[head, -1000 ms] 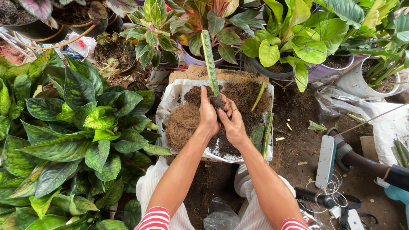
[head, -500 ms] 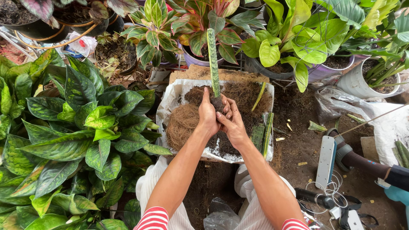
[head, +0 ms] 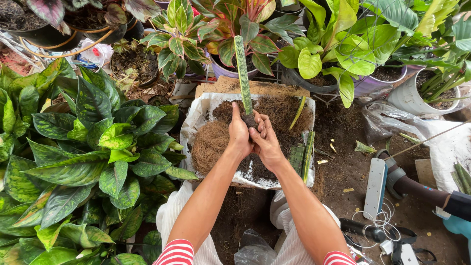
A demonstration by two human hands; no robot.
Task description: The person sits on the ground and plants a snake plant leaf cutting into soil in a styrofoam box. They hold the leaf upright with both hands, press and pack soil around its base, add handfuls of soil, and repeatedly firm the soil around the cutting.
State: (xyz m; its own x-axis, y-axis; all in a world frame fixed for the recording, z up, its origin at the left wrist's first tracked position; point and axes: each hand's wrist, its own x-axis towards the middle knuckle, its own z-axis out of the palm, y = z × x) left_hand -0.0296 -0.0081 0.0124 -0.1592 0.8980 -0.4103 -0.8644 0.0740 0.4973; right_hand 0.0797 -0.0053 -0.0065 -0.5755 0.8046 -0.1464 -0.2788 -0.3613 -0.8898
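My left hand [head: 239, 131] and my right hand [head: 266, 140] are pressed together around the base of a long, narrow, mottled green leaf cutting [head: 243, 68]. The cutting stands upright, and its lower end is hidden between my fingers in a dark clump of soil. Both hands hover over a white sack [head: 198, 118] laid open and filled with brown coconut fibre [head: 211, 142] and dark potting mix. Two more green leaf cuttings [head: 308, 154] lie on the sack to the right of my hands.
Dense potted foliage plants [head: 93, 147] fill the left side and the back row. A white pot [head: 409, 98] stands at the right. A white power strip [head: 375, 186] with cables lies on the dirt at the right. Another person's dark sleeve [head: 458, 205] enters from the right edge.
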